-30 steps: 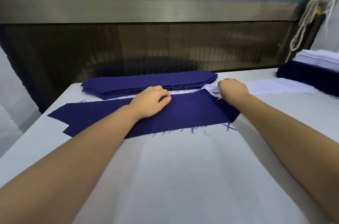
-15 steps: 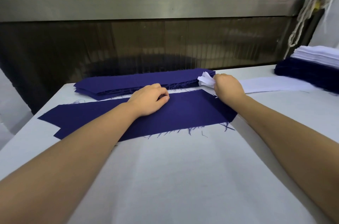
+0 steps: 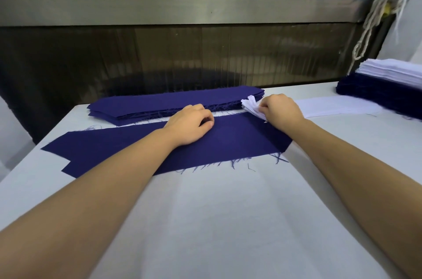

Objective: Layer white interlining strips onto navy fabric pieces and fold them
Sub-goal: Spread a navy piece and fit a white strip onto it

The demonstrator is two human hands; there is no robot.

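One long navy fabric piece [image 3: 230, 144] lies flat across the white table [image 3: 228, 221], its near edge frayed. My left hand [image 3: 190, 124] rests on its middle with the fingers curled under. My right hand [image 3: 279, 111] pinches the lifted, fanned left end of the white interlining strips [image 3: 251, 106] at the navy piece's far right corner. The rest of the white strips [image 3: 333, 107] lie flat to the right.
A stack of navy pieces [image 3: 173, 103] lies behind the single piece. At the far right stands a pile of navy fabric [image 3: 376, 93] topped with white strips [image 3: 392, 71]. A dark panel and metal rail run behind the table; white cords [image 3: 374, 18] hang at the upper right.
My right hand has lifted the end of the white strips, which now fan upward. My left hand stays on the navy piece.
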